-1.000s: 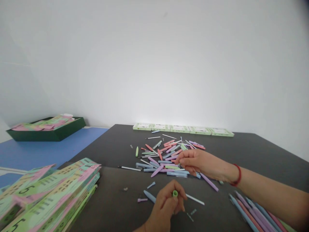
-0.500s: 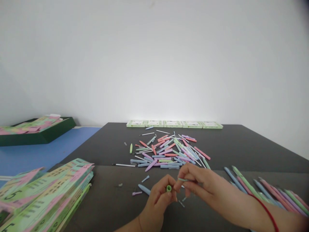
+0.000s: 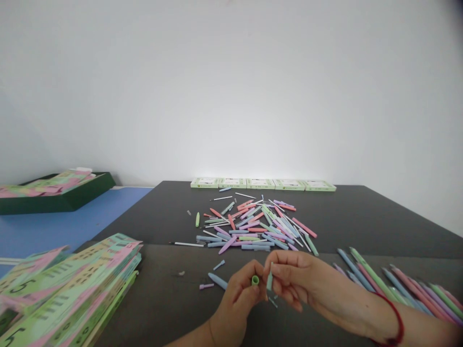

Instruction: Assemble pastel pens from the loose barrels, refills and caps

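The right hand [image 3: 306,279], fingertips pinching a green piece [image 3: 269,281], has just turned it from sideways to upright beside the left hand [image 3: 239,293], which curls round a green tube [image 3: 255,280] (open end up), bringing both close together above the table [image 3: 170,299].

A single view looks out from a camera worn on the person's head, facing forward and somewhat down across the black table [image 3: 155,217] toward a pale wall [image 3: 231,96], which fills the upper half. The left fingers [image 3: 247,271] and right fingers [image 3: 289,259] are close to the lens, low and near the centre. The heap of pens [image 3: 256,230] lies at middle range, the row of boxes [image 3: 260,183] farther off. The left edge cuts the dark green tray [image 3: 87,193].
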`<state>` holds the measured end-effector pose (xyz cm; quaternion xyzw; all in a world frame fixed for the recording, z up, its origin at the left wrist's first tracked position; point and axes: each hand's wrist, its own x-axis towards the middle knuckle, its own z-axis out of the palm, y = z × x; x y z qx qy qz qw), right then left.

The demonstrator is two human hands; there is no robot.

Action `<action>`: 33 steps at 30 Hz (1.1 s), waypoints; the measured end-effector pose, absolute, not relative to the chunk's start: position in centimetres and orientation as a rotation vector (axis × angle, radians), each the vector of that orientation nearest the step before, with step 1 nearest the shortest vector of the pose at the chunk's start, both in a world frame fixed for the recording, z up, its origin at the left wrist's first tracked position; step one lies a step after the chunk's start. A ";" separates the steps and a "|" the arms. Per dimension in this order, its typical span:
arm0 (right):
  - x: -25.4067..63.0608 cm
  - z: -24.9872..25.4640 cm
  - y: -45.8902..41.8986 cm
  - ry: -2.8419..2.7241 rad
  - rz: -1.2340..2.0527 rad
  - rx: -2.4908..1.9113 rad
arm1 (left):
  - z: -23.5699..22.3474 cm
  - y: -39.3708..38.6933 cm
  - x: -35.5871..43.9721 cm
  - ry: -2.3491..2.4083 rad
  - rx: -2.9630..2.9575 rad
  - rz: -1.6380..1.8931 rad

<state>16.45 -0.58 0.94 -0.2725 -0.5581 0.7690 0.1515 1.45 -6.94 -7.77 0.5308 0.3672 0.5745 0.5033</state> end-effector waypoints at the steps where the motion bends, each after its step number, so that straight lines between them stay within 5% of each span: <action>1: 16.4 0.9 -0.7 -1.591 2.216 -0.774 | -7.7 -7.0 1.5 0.885 1.279 1.380; 9: 16.4 0.2 0.0 -1.857 2.004 -0.730 | -7.3 -7.2 1.3 0.936 1.282 1.231; 19: 17.1 0.9 -0.4 -2.436 1.131 -0.549 | -6.7 -7.3 1.4 0.986 1.492 1.238; 33: 18.6 1.1 0.2 -2.633 0.978 -0.714 | -6.4 -7.2 1.3 1.045 1.517 1.205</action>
